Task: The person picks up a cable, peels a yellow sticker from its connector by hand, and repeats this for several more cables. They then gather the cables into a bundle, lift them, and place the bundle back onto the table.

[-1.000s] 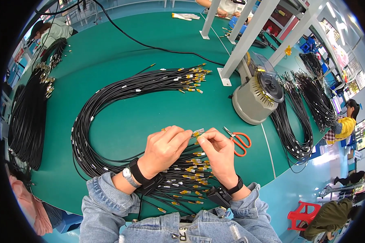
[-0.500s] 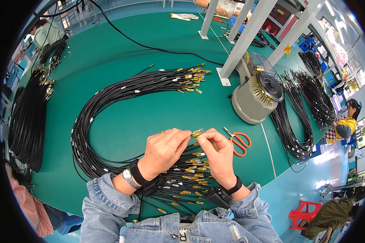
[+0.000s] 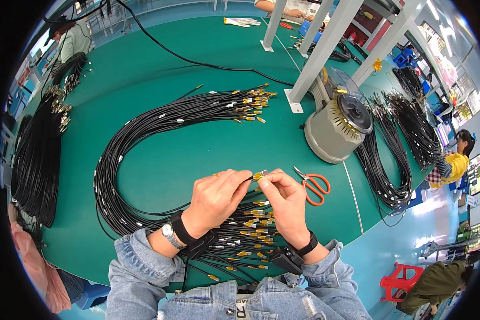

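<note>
Between my two hands is the end of a black cable, a small metal connector wrapped in yellow tape (image 3: 258, 176). My left hand (image 3: 214, 198) is closed in a pinch on the cable just behind the connector. With thumb and forefinger together, my right hand (image 3: 287, 205) pinches at the yellow-taped end; its fingertips partly hide what they grip. Beneath and in front of the hands, a large bundle of black cables (image 3: 109, 173) curves in a U on the green table. Its many yellow-taped ends (image 3: 258, 224) fan out below my wrists, and others (image 3: 256, 101) lie farther off.
Orange-handled scissors (image 3: 316, 189) lie right of my right hand. A round grey tape dispenser (image 3: 333, 130) stands behind them beside metal posts (image 3: 325, 50). More cable bundles lie at the left (image 3: 37, 165) and right (image 3: 386, 170). White gloves (image 3: 241, 22) rest at the back; co-workers sit around.
My hands stay almost in place; the taped connector has turned slightly between my fingers. Co-workers at the far left and right have shifted a little.
</note>
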Demonstrator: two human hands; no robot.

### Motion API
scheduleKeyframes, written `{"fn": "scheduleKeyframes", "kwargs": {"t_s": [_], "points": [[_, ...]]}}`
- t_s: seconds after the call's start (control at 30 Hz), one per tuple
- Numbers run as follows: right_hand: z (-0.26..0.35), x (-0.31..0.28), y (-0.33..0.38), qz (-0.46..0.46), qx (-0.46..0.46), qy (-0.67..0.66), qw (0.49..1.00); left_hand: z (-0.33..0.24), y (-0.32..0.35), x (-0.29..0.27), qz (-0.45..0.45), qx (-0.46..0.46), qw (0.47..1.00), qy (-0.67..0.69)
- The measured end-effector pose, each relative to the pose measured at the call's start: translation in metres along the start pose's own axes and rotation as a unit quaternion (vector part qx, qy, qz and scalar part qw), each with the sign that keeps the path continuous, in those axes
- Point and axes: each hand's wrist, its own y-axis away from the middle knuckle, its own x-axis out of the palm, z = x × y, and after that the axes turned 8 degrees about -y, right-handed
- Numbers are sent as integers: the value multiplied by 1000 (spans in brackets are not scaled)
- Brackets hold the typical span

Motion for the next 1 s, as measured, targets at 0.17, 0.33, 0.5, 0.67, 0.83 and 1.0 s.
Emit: {"fn": "scheduleKeyframes", "kwargs": {"t_s": [0.17, 0.33, 0.5, 0.67, 0.83, 1.0], "points": [[0, 0, 0, 0, 1, 1, 1000, 0, 1, 1, -4, -7, 1000, 9], [0, -1, 0, -1, 5, 2, 1000, 1, 0, -1, 0, 13, 1000, 0], [0, 0, 0, 1, 5, 6, 1000, 3, 2, 0, 3, 27, 1000, 3], [-1, -1, 0, 1, 4, 4, 1000, 2, 1, -2, 13, 33, 999, -5], [-1, -1, 0, 3, 8, 4, 1000, 0, 0, -2, 14, 22, 1000, -14], [-1, 0, 0, 6, 15, 9, 1000, -2, 1, -2, 37, -37, 998, 30]]}}
